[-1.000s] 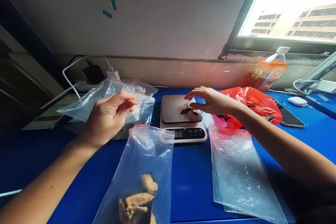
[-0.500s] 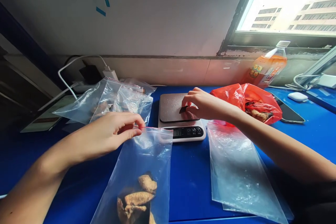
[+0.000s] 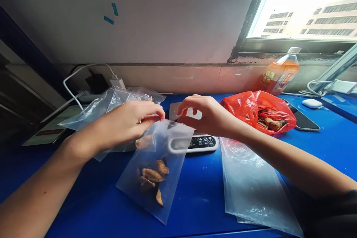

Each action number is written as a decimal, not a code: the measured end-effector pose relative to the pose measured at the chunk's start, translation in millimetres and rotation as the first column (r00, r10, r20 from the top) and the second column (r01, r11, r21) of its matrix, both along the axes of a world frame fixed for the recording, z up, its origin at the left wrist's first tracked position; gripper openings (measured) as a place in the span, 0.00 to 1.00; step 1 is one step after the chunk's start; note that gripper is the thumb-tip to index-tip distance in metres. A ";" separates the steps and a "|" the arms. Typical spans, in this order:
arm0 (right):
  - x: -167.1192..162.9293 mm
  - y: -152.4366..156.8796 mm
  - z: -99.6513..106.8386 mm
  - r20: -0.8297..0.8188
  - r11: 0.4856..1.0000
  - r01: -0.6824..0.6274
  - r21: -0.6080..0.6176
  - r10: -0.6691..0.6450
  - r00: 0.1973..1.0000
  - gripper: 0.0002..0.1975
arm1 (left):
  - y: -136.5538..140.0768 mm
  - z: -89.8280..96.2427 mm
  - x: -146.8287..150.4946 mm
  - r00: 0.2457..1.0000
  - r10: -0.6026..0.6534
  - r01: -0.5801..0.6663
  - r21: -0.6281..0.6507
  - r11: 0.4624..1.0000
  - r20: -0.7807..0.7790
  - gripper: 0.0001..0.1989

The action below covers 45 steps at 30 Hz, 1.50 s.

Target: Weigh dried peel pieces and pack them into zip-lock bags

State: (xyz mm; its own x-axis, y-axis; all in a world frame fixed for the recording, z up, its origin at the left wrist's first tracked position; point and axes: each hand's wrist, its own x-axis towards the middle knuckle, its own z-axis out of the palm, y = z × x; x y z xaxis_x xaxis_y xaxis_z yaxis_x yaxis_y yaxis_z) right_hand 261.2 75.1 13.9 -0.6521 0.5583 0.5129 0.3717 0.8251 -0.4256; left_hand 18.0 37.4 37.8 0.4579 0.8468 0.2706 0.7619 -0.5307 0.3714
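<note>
My left hand [image 3: 147, 121] pinches the top edge of a clear zip bag [image 3: 170, 208] with a red seal line. Several dried brown slices [image 3: 152, 174] lie low inside this bag, which hangs tilted before a kitchen scale [image 3: 173, 148]. Over the scale, my right hand [image 3: 200, 115] has its fingers curled, with thumb and fingertips drawn together at the bag's top edge. Whether they hold the bag or a slice is hidden. The right hand and bag cover much of the scale's plate and part of its display.
Behind my left hand lie more clear bags [image 3: 97, 108]. A red plastic bag [image 3: 240, 108] holding dried pieces sits right of the scale, beside a phone [image 3: 304, 119]. Flat clear bags [image 3: 251, 186] lie nearer me. An orange drink bottle [image 3: 281, 72] stands at the back.
My right hand has moved left and nearer from the scale plate to the bag's mouth. The dark piece at its fingertips no longer shows. My left hand has raised the bag and shifted it right.
</note>
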 end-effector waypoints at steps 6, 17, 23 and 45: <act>28.4 26.2 5.5 0.414 0.969 0.236 0.078 -0.246 0.876 0.08 | -7.3 -18.4 -15.1 0.999 0.040 -0.039 0.092 0.995 -0.005 0.10; 31.8 36.6 -4.8 0.457 0.963 0.253 -0.093 -0.184 0.870 0.08 | -8.7 -27.3 -11.5 0.998 0.055 -0.057 0.137 0.989 0.020 0.09; 7.7 10.9 -0.9 -0.011 0.946 0.156 -0.284 -0.166 0.986 0.03 | -13.5 -29.9 -1.0 0.999 -0.002 -0.004 0.128 0.992 0.044 0.08; 3.4 -57.8 -36.9 -0.267 0.830 0.053 -0.555 -0.239 0.934 0.11 | -10.2 -33.5 16.8 0.672 0.438 -0.043 -0.559 0.828 0.597 0.13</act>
State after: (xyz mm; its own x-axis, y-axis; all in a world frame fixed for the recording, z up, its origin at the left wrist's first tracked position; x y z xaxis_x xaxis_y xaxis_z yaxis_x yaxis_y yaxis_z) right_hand 264.6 17.3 -23.0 -0.3977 0.8776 0.2678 0.2405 0.3813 -0.8926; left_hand 34.8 27.2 4.3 0.0711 0.9965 -0.0445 0.2599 0.0245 0.9653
